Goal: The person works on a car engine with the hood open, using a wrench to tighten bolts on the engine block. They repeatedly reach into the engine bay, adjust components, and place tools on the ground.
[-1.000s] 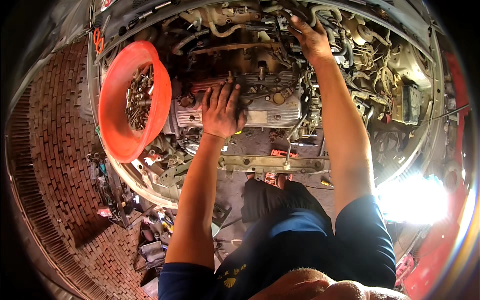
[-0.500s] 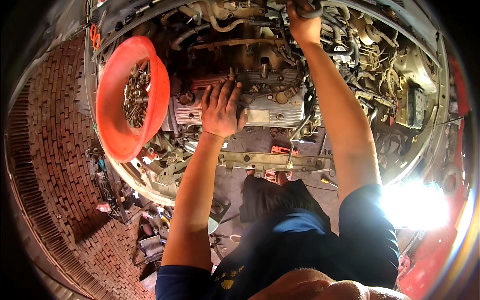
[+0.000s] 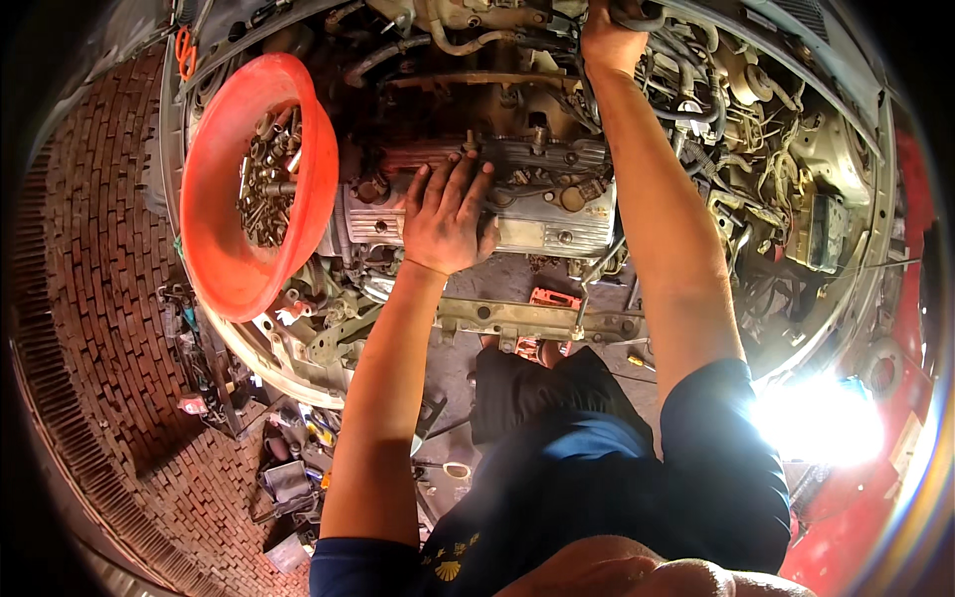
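My left hand (image 3: 445, 221) lies palm down with its fingers spread on the ribbed metal valve cover (image 3: 522, 234) of a car engine. Dark grime covers its fingers. At the top edge of the picture my right hand (image 3: 611, 42) is closed around a dark curved hose (image 3: 645, 18); part of its fingers is cut off there. The right forearm reaches over the right end of the engine. Left of the valve cover a red plastic basin (image 3: 214, 189) stands tilted, with a heap of bolts and metal parts (image 3: 269, 184) inside.
Hoses and wiring (image 3: 766, 129) crowd the right of the engine bay. A metal crossbar (image 3: 477, 313) runs in front of me. An orange-red tool case (image 3: 553, 298) shows beyond it. A bright lamp (image 3: 821, 418) glares at right. Tools lie on the brick floor (image 3: 109, 269) at left.
The whole view has shifted slightly. My left hand stays flat on the valve cover, and my right hand stays at the hose, a little nearer the top edge.
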Available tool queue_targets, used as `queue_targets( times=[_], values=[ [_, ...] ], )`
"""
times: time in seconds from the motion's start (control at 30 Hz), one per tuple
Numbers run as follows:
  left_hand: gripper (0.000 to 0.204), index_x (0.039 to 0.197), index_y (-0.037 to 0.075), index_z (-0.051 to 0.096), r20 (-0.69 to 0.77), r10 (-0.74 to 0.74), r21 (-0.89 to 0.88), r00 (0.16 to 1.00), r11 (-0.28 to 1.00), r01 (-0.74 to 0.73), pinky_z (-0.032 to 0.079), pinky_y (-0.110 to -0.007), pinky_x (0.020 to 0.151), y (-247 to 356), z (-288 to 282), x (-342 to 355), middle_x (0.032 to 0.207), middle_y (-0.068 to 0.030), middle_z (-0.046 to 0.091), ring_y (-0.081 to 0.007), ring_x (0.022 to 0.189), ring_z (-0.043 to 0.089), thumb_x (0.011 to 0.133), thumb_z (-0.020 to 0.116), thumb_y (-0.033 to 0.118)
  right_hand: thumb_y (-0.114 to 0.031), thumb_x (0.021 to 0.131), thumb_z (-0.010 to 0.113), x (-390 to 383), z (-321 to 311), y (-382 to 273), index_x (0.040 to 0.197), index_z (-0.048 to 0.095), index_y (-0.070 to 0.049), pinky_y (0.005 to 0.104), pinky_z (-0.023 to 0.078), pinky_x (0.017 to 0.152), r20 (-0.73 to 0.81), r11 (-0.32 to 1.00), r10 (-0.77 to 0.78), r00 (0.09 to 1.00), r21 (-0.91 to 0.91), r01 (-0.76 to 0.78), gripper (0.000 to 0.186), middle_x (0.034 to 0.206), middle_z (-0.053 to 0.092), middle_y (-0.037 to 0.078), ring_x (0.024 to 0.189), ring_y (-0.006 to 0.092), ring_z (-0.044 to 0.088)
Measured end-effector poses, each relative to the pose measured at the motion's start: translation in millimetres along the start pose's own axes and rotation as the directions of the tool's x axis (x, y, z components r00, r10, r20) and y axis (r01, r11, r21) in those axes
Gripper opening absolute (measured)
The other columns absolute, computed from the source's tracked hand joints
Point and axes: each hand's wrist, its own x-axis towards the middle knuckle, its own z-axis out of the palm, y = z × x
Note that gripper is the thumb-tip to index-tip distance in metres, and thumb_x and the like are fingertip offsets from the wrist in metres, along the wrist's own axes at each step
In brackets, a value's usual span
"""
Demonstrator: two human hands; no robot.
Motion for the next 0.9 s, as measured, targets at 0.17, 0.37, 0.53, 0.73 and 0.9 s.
queue_targets(
  times=[0.17, 0.37, 0.53, 0.73, 0.9],
  values=[
    [0.067, 0.142, 0.009, 0.060, -0.013, 0.005, -0.011, 1.000, 1.000, -0.005, 0.031, -0.053, 0.119, -7.8, -2.8, -4.9, 0.145, -0.0142, 0.061, -0.0344, 0.133, 0.055, 0.082, 0.065, 0.039, -0.023, 0.102, 0.062, -0.6, 2.0, -6.5, 0.122, 0.065, 0.002, 0.0489, 0.051, 0.089, 0.172, 0.940, 0.041, 0.984, -0.341, 0.020, 0.032, 0.118, 0.071, 0.025, 0.105, 0.0453, 0.065],
    [0.066, 0.140, 0.006, 0.061, -0.032, 0.049, -0.042, 0.998, 0.998, -0.050, 0.030, -0.055, 0.117, -3.9, 2.3, 3.0, 0.142, -0.0159, 0.062, -0.0345, 0.129, 0.057, 0.081, 0.065, 0.036, -0.004, 0.098, 0.057, 17.5, 1.9, 27.4, 0.116, 0.061, -0.002, 0.0362, 0.048, 0.079, 0.237, 0.929, -0.233, 0.943, 0.341, 0.144, 0.019, 0.099, 0.064, 0.007, 0.088, 0.0196, 0.053],
    [0.067, 0.139, 0.005, 0.061, -0.018, 0.040, -0.001, 0.999, 0.999, -0.040, 0.029, -0.055, 0.117, -10.6, -3.1, -4.6, 0.142, -0.0162, 0.062, -0.0346, 0.129, 0.056, 0.080, 0.065, 0.037, -0.002, 0.101, 0.055, -13.1, 18.2, -22.1, 0.113, 0.061, -0.003, 0.0344, 0.048, 0.081, 0.187, 0.924, -0.011, 0.982, 0.378, -0.062, 0.014, 0.102, 0.062, 0.002, 0.089, 0.0174, 0.053],
    [0.064, 0.139, 0.005, 0.060, -0.022, 0.057, -0.022, 0.998, 0.998, -0.057, 0.027, -0.054, 0.119, -4.6, 4.6, 3.9, 0.141, -0.0161, 0.062, -0.0347, 0.130, 0.056, 0.084, 0.062, 0.038, -0.009, 0.102, 0.063, 29.1, -12.1, 40.9, 0.124, 0.062, -0.002, 0.0347, 0.049, 0.095, 0.438, 0.968, -0.234, 0.868, 0.021, 0.250, 0.023, 0.117, 0.066, 0.004, 0.108, 0.0188, 0.059],
    [0.063, 0.139, 0.005, 0.061, -0.028, 0.054, -0.021, 0.998, 0.998, -0.055, 0.028, -0.054, 0.118, -5.0, 2.5, 3.1, 0.141, -0.0162, 0.062, -0.0350, 0.130, 0.057, 0.085, 0.062, 0.037, -0.013, 0.105, 0.058, 13.4, 1.4, -1.2, 0.133, 0.061, 0.002, 0.0412, 0.046, 0.105, 0.312, 0.992, -0.116, 0.943, -0.001, 0.123, 0.031, 0.129, 0.066, 0.009, 0.116, 0.0312, 0.059]
  ],
)
